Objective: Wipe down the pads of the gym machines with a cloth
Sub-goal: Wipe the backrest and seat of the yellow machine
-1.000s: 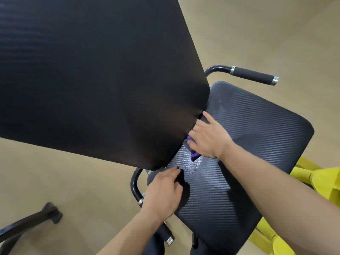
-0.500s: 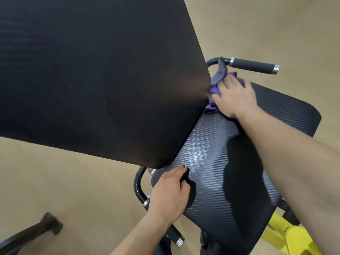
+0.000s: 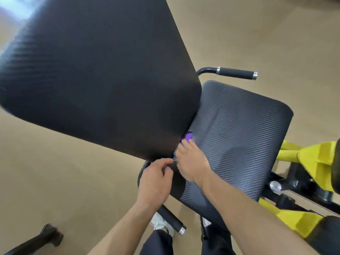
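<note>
The right hand (image 3: 191,162) lies on the seat pad (image 3: 239,135), at the seam where the back pad (image 3: 95,76) comes down to meet it. Its fingers stretch out fairly flat and press the purple cloth (image 3: 188,137) onto the seat. Most of the cloth is hidden under the palm and fingers. Only 1 small purple fold shows, poking out just past the fingertips and touching the lower edge of the back pad. The picture is blurred there, and I cannot tell whether the thumb hooks round the cloth.

The left hand (image 3: 156,183) sits just beside the right, on the near left corner of the seat pad. Its fingers are curled and it holds that corner, with the thumb on top. It does not touch the cloth.

The back pad tilts up and away to the left, filling much of the view. 2 handles flank the seat, a far handle (image 3: 237,73) beyond it and a near handle (image 3: 171,219) below the left wrist. The yellow frame (image 3: 316,157) stands to the right of the seat. A pale shoe (image 3: 161,223) shows on the tan floor (image 3: 257,34) under the left forearm.
</note>
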The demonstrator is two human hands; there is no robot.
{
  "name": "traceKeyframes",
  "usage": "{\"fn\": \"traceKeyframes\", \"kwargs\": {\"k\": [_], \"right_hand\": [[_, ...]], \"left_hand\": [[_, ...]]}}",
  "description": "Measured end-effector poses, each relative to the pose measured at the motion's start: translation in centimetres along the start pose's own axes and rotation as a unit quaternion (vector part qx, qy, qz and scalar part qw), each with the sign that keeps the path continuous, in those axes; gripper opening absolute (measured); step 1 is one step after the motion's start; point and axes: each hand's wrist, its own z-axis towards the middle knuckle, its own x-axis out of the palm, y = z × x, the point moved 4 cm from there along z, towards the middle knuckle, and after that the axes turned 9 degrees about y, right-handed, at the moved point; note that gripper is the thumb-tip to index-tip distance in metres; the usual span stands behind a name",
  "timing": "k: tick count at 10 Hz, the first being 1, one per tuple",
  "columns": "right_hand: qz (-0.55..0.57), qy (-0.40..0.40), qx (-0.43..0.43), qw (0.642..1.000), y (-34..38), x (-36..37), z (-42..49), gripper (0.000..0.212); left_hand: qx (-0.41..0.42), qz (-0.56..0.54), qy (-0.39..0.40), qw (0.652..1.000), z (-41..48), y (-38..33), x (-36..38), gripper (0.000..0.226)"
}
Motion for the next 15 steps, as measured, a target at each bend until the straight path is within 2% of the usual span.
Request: {"fn": "traceKeyframes", "kwargs": {"k": [1,2,3,4,5,6,7,8,9,10,11,12,13,14,15], "right_hand": [[0.112,0.021,-0.035,0.993,3.1,-0.2,-2.3,0.05],[0.42,0.041,0.024,0.906,3.5,-1.4,-3.8,0.03],[0.784,-0.085,0.181,0.588,0.9,-3.1,-5.6,0.022],[0.878,-0.169,0.21,0.395,-0.6,-5.1,-6.1,0.029],[0.838,-0.206,0.189,0.469,0.0,-8.8,-2.7,0.041],[0.762,-0.231,0.192,0.573,-1.0,-11.1,1.3,0.051],[0.747,-0.215,0.279,0.565,-5.9,-13.7,5.3,0.055],[0.775,-0.241,0.252,0.527,-9.7,-15.5,6.4,0.055],[0.738,-0.297,0.197,0.574,-7.1,-15.9,5.3,0.051],[0.614,-0.339,0.092,0.707,-0.9,-17.6,2.5,0.052],[0.617,-0.359,0.062,0.698,-1.2,-20.5,1.9,0.064],[0.544,-0.389,0.119,0.733,-5.1,-23.7,2.5,0.069],[0.568,-0.298,0.131,0.756,-8.1,-25.0,4.5,0.064],[0.694,-0.246,0.086,0.672,-9.2,-27.7,5.5,0.062],[0.733,-0.277,0.027,0.62,-8.3,-33.6,4.3,0.058]], "left_hand": [[0.005,-0.015,-0.003,1.0,-0.5,-0.3,-0.9,0.031],[0.008,-0.032,-0.009,0.999,-0.9,-0.6,-1.6,0.031],[0.005,-0.058,-0.005,0.998,-1.3,-0.7,-2.0,0.031],[0.017,-0.066,-0.005,0.998,-1.6,-0.8,-2.3,0.029],[0.024,-0.072,-0.012,0.997,-1.6,-1.0,-2.9,0.029],[0.033,-0.051,-0.006,0.998,-1.6,-0.6,-3.6,0.028],[0.032,-0.043,0.003,0.999,-1.7,0.4,-4.2,0.025],[0.029,-0.06,0.014,0.998,-2.0,0.9,-4.5,0.023],[0.01,-0.075,0.015,0.997,-1.9,1.4,-4.8,0.024],[-0.003,-0.073,0.016,0.997,-1.5,1.4,-5.1,0.027],[-0.007,-0.067,0.024,0.997,-1.1,0.3,-5.3,0.025],[0.006,-0.091,0.039,0.995,-0.9,-1.6,-5.5,0.024],[0.036,-0.108,0.039,0.993,-1.1,-4.3,-5.8,0.026],[0.065,-0.131,0.03,0.989,-1.8,-7.0,-7.3,0.026],[0.093,-0.144,0.013,0.985,-2.8,-10.0,-9.8,0.026]]}}
